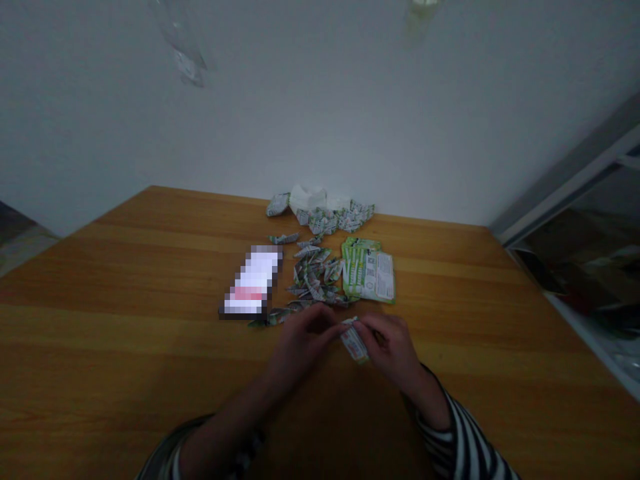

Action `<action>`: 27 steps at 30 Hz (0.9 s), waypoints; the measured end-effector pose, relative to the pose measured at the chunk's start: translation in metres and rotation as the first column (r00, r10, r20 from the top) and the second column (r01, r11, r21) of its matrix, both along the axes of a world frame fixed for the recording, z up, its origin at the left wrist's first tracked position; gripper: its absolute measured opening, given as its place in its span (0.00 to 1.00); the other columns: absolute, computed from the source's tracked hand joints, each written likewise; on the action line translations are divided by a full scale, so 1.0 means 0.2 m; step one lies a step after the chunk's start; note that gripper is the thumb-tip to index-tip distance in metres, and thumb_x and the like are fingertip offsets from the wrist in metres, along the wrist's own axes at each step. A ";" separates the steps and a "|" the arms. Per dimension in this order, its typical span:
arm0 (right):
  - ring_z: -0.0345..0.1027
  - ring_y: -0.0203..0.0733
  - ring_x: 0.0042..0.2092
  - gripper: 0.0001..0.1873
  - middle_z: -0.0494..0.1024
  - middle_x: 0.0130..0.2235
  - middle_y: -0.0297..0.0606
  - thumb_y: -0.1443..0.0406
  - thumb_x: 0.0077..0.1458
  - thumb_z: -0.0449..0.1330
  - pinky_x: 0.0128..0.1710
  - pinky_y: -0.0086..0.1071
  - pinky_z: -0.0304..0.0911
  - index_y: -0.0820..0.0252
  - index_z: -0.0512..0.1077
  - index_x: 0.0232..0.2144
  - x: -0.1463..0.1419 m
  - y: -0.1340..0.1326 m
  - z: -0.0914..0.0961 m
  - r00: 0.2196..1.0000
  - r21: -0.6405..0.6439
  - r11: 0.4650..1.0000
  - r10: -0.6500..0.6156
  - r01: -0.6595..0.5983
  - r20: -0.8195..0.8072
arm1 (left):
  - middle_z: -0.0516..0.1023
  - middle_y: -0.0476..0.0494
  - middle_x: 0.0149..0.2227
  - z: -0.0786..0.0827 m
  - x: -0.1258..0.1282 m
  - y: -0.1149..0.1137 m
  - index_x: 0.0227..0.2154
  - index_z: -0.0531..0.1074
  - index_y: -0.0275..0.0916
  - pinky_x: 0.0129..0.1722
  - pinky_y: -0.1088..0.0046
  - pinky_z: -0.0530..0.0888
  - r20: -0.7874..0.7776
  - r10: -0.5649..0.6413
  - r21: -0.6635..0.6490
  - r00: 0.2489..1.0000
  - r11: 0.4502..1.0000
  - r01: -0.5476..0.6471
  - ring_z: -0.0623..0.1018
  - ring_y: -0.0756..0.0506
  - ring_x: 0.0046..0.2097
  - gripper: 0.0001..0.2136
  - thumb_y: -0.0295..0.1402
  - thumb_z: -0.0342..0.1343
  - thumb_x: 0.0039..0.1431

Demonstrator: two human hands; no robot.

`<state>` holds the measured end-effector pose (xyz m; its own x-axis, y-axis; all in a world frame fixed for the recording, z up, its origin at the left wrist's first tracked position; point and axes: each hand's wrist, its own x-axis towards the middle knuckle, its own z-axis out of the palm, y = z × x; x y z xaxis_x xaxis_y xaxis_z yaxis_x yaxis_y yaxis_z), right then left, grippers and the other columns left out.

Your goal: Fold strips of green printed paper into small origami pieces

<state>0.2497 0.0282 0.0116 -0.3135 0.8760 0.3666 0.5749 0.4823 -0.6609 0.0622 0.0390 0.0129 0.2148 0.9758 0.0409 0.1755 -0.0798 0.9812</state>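
Both hands at work near the front of the bench, close together. Your left hand narrows to a thumb-and-finger pinch at the upper left corner of a small printed paper piece; your right hand grips the same piece along its upper right side, thumb against the edge. Neither hand is wide.

Step in hand, as judged: folding or creasing that piece at its upper end. The next move appears to call for a steady right grip while your left fingertips press the crease flat; slack there might let the fold spring open.

Orientation: the piece is a narrow rectangle, long axis slanting from the pinched far end down and slightly right, toward you. Its near end is free, pointing at your right forearm side. Printing shows on the face up; too small to read.

Position: piece held between the hands, just on your side of a heap of folded printed pieces. Right of the heap, touching or nearly so, a fanned stack of flat green-and-white packets. Left of the heap, a smartphone, screen lit, content blurred. At the wall, a joined or bunched cluster of folded pieces.
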 end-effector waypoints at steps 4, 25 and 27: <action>0.62 0.34 0.25 0.14 0.68 0.22 0.32 0.64 0.63 0.53 0.27 0.28 0.53 0.60 0.69 0.25 0.00 -0.01 -0.01 0.999 0.058 0.998 -0.026 0.027 -0.019 | 0.76 0.48 0.24 0.00 0.00 0.01 0.24 0.72 0.35 0.28 0.76 0.70 0.016 0.013 -0.069 1.000 0.998 -0.012 0.74 0.49 0.28 0.11 0.37 0.66 0.48; 0.53 0.31 0.23 0.20 0.58 0.20 0.27 0.55 0.60 0.54 0.21 0.25 0.50 0.59 0.61 0.21 -0.13 -0.04 -0.06 0.837 -0.394 0.917 -0.260 0.058 -0.481 | 0.73 0.47 0.25 -0.05 0.05 -0.02 0.26 0.69 0.37 0.28 0.74 0.67 0.047 -0.017 -0.165 0.999 0.986 0.024 0.71 0.48 0.28 0.16 0.44 0.49 0.62; 0.51 0.31 0.22 0.20 0.57 0.20 0.26 0.53 0.59 0.54 0.20 0.24 0.48 0.58 0.59 0.22 -0.12 -0.02 -0.06 0.845 -0.456 0.885 -0.172 -0.093 -0.506 | 0.69 0.50 0.22 -0.05 0.04 -0.03 0.24 0.66 0.38 0.26 0.75 0.63 -0.094 0.060 -0.060 0.994 0.996 -0.066 0.68 0.49 0.26 0.15 0.41 0.48 0.62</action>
<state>0.2255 0.0234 0.0000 -0.1538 0.9877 0.0273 0.0935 0.0421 -0.9947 0.0693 0.0334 0.0032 0.1528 0.9875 -0.0376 0.2678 -0.0048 0.9635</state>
